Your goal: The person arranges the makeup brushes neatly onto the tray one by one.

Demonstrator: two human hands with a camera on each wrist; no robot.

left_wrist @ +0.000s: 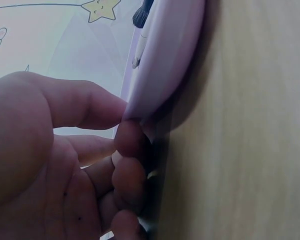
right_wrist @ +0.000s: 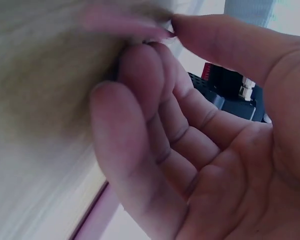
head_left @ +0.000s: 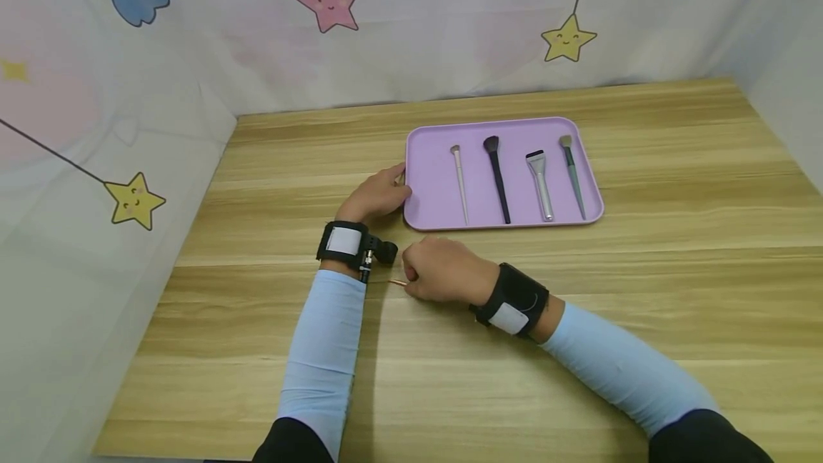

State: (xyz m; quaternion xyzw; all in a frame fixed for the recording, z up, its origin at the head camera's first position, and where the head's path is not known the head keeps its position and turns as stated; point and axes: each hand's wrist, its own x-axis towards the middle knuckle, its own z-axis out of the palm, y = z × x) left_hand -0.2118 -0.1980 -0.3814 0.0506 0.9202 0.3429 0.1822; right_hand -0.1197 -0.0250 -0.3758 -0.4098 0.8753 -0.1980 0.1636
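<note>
My left hand [head_left: 376, 195] grips the left edge of a purple tray [head_left: 427, 170]. In the left wrist view, thumb and forefinger pinch the tray's rim [left_wrist: 157, 75]. Near the tray's front left corner, my right hand [head_left: 446, 270] pinches a slender pink-and-gold stick [head_left: 397, 282] just over the table; it is blurred in the right wrist view and mostly hidden in the head view. On the tray lie a thin white makeup brush [head_left: 460, 181], a black makeup brush [head_left: 497, 177], a flat-headed silver makeup brush [head_left: 541, 184] and a green-handled makeup brush [head_left: 574, 177].
A wood-grain table [head_left: 675, 234] carries the tray towards its back edge. White curtains [head_left: 411, 56] with cartoon stars enclose the table at the back and sides. A black wrist camera [head_left: 384, 251] on the left wrist sits close to the right hand.
</note>
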